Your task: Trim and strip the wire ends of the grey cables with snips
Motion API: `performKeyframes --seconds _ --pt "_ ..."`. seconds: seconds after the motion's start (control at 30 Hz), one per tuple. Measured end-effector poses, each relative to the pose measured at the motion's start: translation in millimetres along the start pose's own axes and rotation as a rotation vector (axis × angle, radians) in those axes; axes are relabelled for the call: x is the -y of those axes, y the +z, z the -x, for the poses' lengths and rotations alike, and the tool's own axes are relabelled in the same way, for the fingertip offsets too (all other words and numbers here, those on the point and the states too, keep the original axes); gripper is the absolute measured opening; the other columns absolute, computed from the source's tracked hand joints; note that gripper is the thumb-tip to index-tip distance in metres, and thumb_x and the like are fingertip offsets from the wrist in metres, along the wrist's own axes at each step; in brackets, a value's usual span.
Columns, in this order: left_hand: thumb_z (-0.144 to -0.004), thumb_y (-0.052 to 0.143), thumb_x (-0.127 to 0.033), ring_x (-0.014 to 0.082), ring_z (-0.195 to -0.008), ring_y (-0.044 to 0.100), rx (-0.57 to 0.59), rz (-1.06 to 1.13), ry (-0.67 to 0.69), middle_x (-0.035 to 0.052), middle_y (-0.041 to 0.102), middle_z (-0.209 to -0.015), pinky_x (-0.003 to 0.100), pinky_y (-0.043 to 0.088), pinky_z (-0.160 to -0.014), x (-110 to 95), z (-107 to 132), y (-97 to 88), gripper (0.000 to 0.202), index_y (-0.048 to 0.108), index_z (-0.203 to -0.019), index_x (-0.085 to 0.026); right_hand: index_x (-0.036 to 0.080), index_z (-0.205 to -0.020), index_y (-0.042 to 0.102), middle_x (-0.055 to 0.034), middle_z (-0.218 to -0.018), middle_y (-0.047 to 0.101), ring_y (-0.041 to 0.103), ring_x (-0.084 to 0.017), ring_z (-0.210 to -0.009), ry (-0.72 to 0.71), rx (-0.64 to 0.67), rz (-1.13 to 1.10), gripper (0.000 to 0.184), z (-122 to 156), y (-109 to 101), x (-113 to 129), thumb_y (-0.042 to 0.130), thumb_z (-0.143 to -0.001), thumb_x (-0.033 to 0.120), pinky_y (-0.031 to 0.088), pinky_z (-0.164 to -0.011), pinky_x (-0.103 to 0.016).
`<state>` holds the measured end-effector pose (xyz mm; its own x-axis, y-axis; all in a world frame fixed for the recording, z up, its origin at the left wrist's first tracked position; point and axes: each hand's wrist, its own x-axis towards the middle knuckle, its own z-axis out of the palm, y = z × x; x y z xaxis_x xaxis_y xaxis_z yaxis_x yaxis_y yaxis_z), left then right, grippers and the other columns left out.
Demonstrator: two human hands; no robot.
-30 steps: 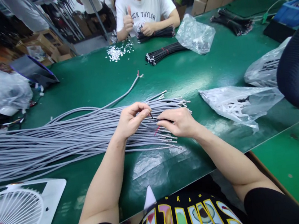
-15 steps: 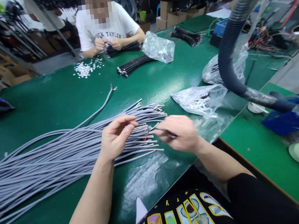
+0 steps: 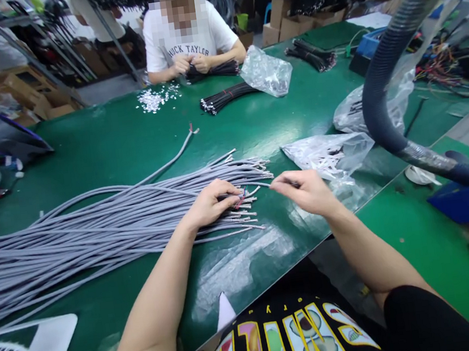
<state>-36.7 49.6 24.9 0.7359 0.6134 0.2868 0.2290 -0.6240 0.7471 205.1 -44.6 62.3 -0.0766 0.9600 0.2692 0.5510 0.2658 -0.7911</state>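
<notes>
A large bundle of grey cables (image 3: 108, 231) lies across the table, its stripped ends pointing right. My left hand (image 3: 214, 203) rests over that end, thumb and fingers pinched around the thin red and pale wires of one cable. To the right, my right hand (image 3: 304, 189) is closed, thumb and forefinger on the tip of another grey cable (image 3: 261, 183). Something dark shows within its curled fingers, too hidden to name. One separate grey cable (image 3: 178, 153) bends away from the bundle with its red and white wires splayed.
Clear plastic bags (image 3: 326, 153) lie right of the bundle, beneath a thick corrugated hose (image 3: 377, 84). Across the table a co-worker (image 3: 188, 44) handles black cables (image 3: 228, 95) near scattered white bits (image 3: 156, 98). A white fan (image 3: 54, 345) sits at front left.
My left hand has lowered onto the cable ends and pinched. My right hand has moved from the wire ends to a grey cable's tip. The whole view has shifted slightly.
</notes>
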Motion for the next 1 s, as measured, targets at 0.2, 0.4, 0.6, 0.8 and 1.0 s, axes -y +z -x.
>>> performKeyframes --seconds 0.2,0.4,0.6,0.8,1.0 --pt "-0.085 0.062 -0.032 0.0121 -0.068 0.058 -0.199 0.094 0.019 0.0032 0.066 -0.074 0.024 0.045 -0.064 -7.7 3.0 -8.7 0.018 0.068 -0.085 -0.016 0.012 -0.068 0.067 0.0004 -0.062 0.056 0.047 -0.01 -0.06 0.073 0.129 -0.384 0.022 -47.7 42.6 11.3 0.061 -0.076 0.033 0.037 -0.06 -0.025" --pt "-0.083 0.065 -0.031 0.012 -0.065 0.057 -0.341 0.132 0.064 0.0023 0.065 -0.068 0.024 0.044 -0.063 -7.8 2.3 -8.3 0.015 0.068 -0.081 -0.016 0.013 -0.066 0.066 0.0048 -0.052 0.046 0.036 -0.005 -0.049 0.229 0.113 -0.605 0.019 -58.1 48.2 15.0 0.068 -0.067 0.031 0.028 -0.049 -0.021" --pt "-0.082 0.066 -0.032 0.0122 -0.065 0.058 -0.416 0.165 0.049 0.003 0.065 -0.069 0.024 0.045 -0.063 -6.4 1.8 -7.2 0.016 0.068 -0.082 -0.016 0.012 -0.08 0.068 0.0101 -0.046 0.031 0.021 -0.003 -0.04 0.319 0.124 -0.81 0.026 -59.0 56.3 2.6 0.07 -0.064 0.033 0.011 -0.041 -0.022" --pt "-0.08 0.067 -0.04 0.0129 -0.064 0.058 -0.397 0.215 -0.041 0.0051 0.066 -0.071 0.024 0.045 -0.06 -3.4 1.7 -5.7 0.026 0.069 -0.081 -0.015 0.015 -0.09 0.07 0.0086 -0.051 0.033 0.029 -0.005 -0.048 0.059 0.104 -0.593 0.023 -57.2 50.2 -5.7 0.07 -0.07 0.027 0.022 -0.049 -0.023" --pt "-0.081 0.066 -0.038 0.013 -0.066 0.057 -0.31 0.205 -0.061 0.0051 0.066 -0.073 0.024 0.044 -0.061 -0.7 2.6 -5.4 0.023 0.07 -0.081 -0.015 0.014 -0.086 0.071 0.0075 -0.05 0.034 0.028 -0.006 -0.048 0.012 0.209 -0.39 0.02 -56.1 53.4 -7.7 0.064 -0.075 0.029 0.021 -0.049 -0.023"
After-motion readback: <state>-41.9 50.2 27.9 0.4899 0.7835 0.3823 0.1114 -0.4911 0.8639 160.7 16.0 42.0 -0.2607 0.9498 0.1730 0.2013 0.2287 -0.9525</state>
